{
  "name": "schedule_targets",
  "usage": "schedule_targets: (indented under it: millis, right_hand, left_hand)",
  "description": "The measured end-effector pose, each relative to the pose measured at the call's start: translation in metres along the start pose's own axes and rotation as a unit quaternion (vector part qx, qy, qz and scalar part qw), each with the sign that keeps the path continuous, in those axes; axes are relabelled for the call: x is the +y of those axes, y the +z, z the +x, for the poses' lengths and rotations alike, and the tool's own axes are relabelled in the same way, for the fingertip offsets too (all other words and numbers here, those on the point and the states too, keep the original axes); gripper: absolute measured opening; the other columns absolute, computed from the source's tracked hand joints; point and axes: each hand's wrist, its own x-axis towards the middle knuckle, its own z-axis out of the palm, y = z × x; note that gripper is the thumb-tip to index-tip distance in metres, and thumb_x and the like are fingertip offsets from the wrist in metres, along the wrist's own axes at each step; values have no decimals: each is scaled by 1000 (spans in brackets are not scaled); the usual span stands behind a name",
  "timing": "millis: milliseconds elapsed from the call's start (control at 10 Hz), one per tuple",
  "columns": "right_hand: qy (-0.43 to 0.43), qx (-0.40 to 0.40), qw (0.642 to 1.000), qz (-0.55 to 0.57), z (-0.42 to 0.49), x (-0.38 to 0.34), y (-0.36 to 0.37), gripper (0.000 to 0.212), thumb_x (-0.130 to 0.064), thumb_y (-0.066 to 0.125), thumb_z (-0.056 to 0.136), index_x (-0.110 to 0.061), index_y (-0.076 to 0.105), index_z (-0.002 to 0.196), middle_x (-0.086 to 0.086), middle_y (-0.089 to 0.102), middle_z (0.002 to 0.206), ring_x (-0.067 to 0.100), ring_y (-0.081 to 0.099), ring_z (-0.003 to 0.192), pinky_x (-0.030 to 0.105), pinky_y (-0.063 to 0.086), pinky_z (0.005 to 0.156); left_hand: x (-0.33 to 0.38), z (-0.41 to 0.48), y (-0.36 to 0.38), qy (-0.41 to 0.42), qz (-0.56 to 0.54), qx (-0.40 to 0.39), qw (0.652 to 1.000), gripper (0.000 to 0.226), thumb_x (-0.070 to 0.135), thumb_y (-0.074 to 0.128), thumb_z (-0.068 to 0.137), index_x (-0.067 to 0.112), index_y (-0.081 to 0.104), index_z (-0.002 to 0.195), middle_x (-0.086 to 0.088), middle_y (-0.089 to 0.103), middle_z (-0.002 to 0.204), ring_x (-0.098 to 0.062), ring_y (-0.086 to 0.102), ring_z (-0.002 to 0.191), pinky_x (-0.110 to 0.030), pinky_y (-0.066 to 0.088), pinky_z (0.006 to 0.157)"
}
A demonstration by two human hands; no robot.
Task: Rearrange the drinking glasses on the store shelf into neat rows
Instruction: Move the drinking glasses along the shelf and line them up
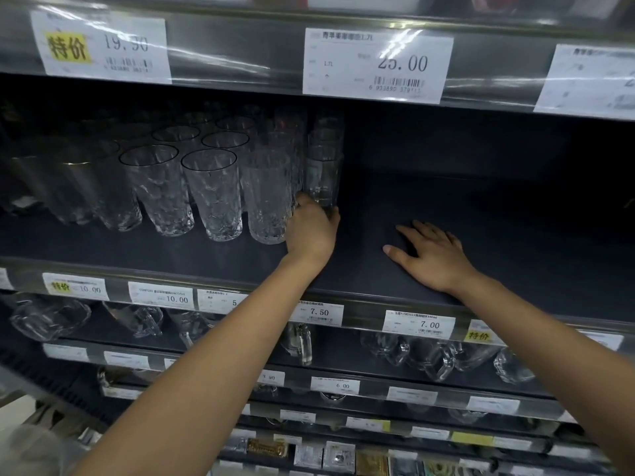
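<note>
The left hand grasps the base of a tall clear smooth drinking glass at 3 o'clock of the textured clear glasses on the dark grey shelf, probably aligning it; the right hand rests flat, released, seemingly bracing

Tall clear tumblers of hammered glass stand upright in rows on the left part of the dark grey shelf. Just right of them stands a file of smooth clear glasses; the left hand grips the front one.

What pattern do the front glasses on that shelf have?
The front glasses are clear with a dimpled, hammered texture; the head view shows it.
</note>
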Motion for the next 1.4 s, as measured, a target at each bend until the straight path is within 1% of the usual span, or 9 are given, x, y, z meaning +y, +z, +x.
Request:
schedule_targets:
  millis: [200,500,700,800,1200,1400]
  right_hand:
    - [0,0,1000,0,-2,-2,-1,71,-71,30,94,-35,25,155,-1,17,165,19,10,152,43,5,121]
    - [2,5,1000,1,-1,-1,0,71,-71,30,93,-36,26,155,-2,17,165,18,10,152,43,5,122]
    - [3,6,1000,3,-1,-1,-1,71,-71,31,93,-36,26,155,-2,17,165,18,11,152,43,5,121]
    - [4,7,1000,4,-1,0,-1,71,-71,31,93,-36,26,154,-2,18,165,18,11,152,42,5,121]
    - [0,5,1000,6,-1,-1,-1,71,-71,30,93,-35,27,154,0,18,165,19,11,152,44,6,122]
    - [0,3,1000,8,-1,0,-1,71,-71,31,94,-35,26,154,-1,18,165,19,10,152,43,6,122]
  left_hand:
    - [0,3,4,-5,-1,5,1000,52,32,59,96,-5,39,127,-26,62,120,-41,60,111,-43,47,85]
    - [-2,4,7,2,5,16,1000,55,32,59,95,-5,40,131,-25,62,121,-39,61,111,-41,48,85]
    - [-5,4,8,3,-20,22,1000,52,31,61,94,-6,44,126,-25,64,115,-40,63,105,-42,51,83]
    - [-6,2,8,12,-18,29,999,49,30,61,93,-7,46,123,-25,65,111,-38,64,103,-40,50,81]
    - [-3,0,5,3,-10,30,999,47,30,62,93,-5,46,120,-25,65,113,-39,63,105,-42,51,81]
    - [-2,-1,4,6,13,32,999,45,31,61,94,-4,47,119,-25,65,113,-38,63,105,-39,48,79]
